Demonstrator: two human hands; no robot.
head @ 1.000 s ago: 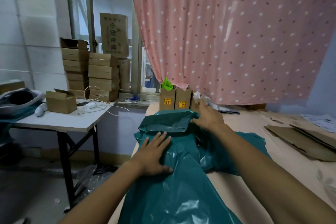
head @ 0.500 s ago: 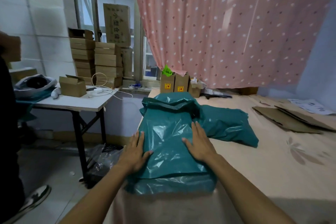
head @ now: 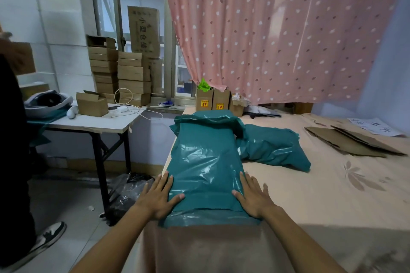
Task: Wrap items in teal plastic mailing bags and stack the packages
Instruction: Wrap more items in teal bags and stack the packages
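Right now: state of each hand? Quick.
Left hand: open, flat, palm down on the left edge of the teal package, gripping nothing.
Right hand: open, flat, pressing the package's right edge, gripping nothing.

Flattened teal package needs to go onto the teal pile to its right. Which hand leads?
Right, probably. The right hand lies flat on the teal package's right edge, on the side where the other teal package lies. The left hand rests on the left edge, by the bed's drop-off.
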